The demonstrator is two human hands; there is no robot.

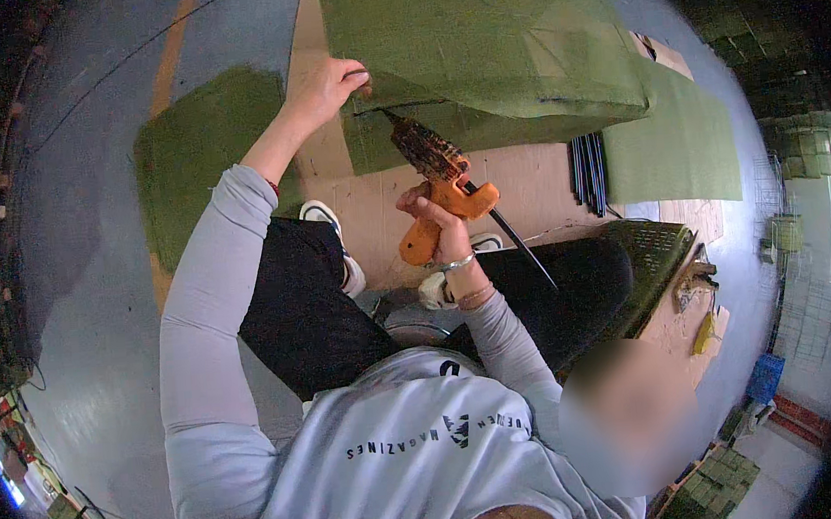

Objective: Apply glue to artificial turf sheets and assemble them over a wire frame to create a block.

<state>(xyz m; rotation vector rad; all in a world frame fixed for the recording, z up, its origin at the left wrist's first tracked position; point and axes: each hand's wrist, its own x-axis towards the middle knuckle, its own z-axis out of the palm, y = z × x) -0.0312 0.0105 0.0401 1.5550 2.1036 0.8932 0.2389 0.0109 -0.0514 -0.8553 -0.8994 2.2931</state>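
In my right hand (451,239) is an orange hot glue gun (452,196), its front crusted with dark residue and a black glue stick trailing from its back. The gun's nozzle points up and left, close to a dark line on a green mesh sheet (486,39). My left hand (320,96) pinches something thin and dark by the sheet's left edge; what exactly it is cannot be made out. A second, darker green mesh piece (217,158) lies under and left of my left forearm.
Several black glue sticks (587,176) lie on the brown board (521,168). More green mesh (679,131) spreads at the right. Beside my right leg stands a dark crate-like thing (649,251), with small tools on a board (698,310) beyond it.
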